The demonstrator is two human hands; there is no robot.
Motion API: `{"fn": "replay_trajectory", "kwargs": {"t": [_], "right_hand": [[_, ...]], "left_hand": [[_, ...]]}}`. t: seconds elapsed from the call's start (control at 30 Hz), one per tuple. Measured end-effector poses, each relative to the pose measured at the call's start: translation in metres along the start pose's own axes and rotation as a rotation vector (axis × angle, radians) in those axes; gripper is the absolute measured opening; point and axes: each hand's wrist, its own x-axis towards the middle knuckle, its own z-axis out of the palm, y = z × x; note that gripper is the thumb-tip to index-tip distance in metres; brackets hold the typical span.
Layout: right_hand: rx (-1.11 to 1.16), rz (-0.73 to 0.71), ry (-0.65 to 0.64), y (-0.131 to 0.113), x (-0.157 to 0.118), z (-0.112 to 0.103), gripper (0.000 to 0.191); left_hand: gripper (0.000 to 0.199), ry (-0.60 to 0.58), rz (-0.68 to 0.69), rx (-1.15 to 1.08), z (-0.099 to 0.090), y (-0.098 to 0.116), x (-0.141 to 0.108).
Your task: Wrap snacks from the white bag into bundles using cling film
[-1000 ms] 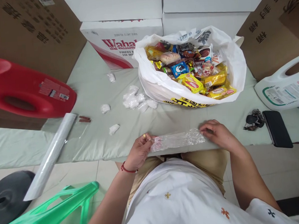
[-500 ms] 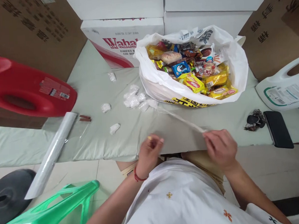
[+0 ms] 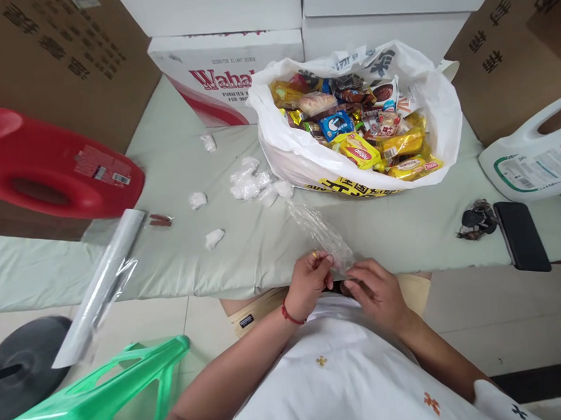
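Observation:
A long crinkled strip of clear plastic [image 3: 321,230] stretches from the table's front edge toward several small crumpled plastic bundles [image 3: 251,181]. My left hand [image 3: 310,280], with a red string on the wrist, pinches the strip's near end. Close on its right, my right hand [image 3: 376,289] has its thumb and fingers closed at the same end of the plastic. Behind the strip stands a white bag [image 3: 291,150] full of wrapped snacks. Three separate small white bundles lie to the left, one of them nearest the front [image 3: 214,238].
On the left are a red jug [image 3: 63,196], a plastic-film roll [image 3: 100,282] over the table edge and a green stool [image 3: 97,395]. A phone [image 3: 521,235], keys [image 3: 476,219] and a white jug [image 3: 531,153] sit right. Boxes [image 3: 227,81] line the back.
My right hand has moved left, beside my left hand, which has moved right and now grips the plastic. The strip, taut and narrow before, is looser and wider.

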Motion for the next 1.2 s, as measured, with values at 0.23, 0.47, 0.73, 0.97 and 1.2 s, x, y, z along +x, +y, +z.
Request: {"fn": "replay_trajectory", "kwargs": {"t": [0.23, 0.47, 0.73, 0.97, 1.2], "right_hand": [[0.193, 0.252, 0.01, -0.006, 0.029, 0.002, 0.022], [0.477, 0.483, 0.045, 0.003, 0.037, 0.013, 0.031], [0.827, 0.914, 0.313, 0.018, 0.046, -0.011, 0.05], [0.726, 0.87, 0.307, 0.019, 0.031, -0.013, 0.043], [0.616, 0.817, 0.39, 0.037, 0.026, -0.021, 0.038]], "left_hand": [[0.037, -0.147, 0.057, 0.132, 0.003, -0.006, -0.01], [0.048, -0.111, 0.037, 0.146, -0.004, -0.002, -0.009], [0.052, -0.088, -0.054, -0.064, -0.03, 0.005, -0.009], [0.042, 0.14, 0.224, 0.324, -0.05, 0.012, -0.027], [0.024, 1.219, 0.515, 0.999, -0.195, 0.031, -0.048]]}}
